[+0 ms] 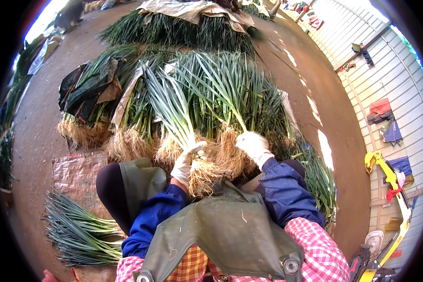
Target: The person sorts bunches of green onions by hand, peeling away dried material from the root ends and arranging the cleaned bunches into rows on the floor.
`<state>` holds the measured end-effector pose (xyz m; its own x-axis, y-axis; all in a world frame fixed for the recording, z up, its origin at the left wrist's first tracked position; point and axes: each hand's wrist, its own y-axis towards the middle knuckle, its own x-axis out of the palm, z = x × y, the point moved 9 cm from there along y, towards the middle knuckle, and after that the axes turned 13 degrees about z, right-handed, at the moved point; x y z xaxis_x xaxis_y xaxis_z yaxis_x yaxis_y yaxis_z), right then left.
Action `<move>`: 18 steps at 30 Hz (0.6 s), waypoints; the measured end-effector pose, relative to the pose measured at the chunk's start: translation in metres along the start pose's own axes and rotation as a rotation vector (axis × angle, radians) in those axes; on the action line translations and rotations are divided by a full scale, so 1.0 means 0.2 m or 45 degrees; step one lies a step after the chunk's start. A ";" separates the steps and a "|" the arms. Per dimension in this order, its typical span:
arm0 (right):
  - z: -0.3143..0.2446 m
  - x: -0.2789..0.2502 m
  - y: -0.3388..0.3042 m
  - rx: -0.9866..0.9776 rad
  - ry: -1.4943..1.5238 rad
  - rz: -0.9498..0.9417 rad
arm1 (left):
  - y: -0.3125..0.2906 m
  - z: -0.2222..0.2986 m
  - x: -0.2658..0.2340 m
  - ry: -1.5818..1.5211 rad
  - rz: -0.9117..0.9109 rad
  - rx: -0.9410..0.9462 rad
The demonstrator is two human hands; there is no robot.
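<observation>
My left hand (183, 165), in a white glove, is closed round a bunch of green onions (175, 110) just above the roots. Its pale, shaggy roots hang down over my lap, and the long leaves point away from me. To the right, my gloved right hand (254, 144), slightly blurred, pinches the lower end of a green onion stalk (240, 121) whose leaves lie on the pile. That large pile of green onions (268, 101) stands in front of me with its tan roots toward me. An olive waterproof apron (221, 225) covers my lap.
Finished-looking rows of green onions (188, 35) lie farther off under a pale sheet. A dark cloth (91, 89) covers part of the left pile. More green onions (82, 232) lie at lower left by a woven sack (80, 174). A yellow metal arm (402, 225) stands near the right wall.
</observation>
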<state>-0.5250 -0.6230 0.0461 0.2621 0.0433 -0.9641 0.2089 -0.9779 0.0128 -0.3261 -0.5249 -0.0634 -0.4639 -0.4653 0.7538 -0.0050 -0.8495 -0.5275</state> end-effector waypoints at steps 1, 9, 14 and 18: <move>0.07 -0.09 0.05 0.161 -0.094 0.107 | -0.01 0.01 0.05 -0.084 -0.086 -0.013; -0.11 0.23 0.00 0.020 0.784 -0.357 | -0.14 -0.09 0.15 -0.014 0.120 -0.103; -0.30 0.29 0.03 -0.009 1.088 -0.503 | -0.14 -0.12 0.04 0.434 0.233 -0.048; -0.37 0.45 0.12 0.550 1.279 -0.578 | -0.13 -0.09 0.09 0.379 0.177 0.017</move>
<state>-0.4271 -0.6280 -0.0206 0.9092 0.3572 -0.2141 0.1883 -0.8112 -0.5536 -0.3505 -0.5064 -0.0437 -0.6980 -0.4857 0.5263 0.0874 -0.7872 -0.6105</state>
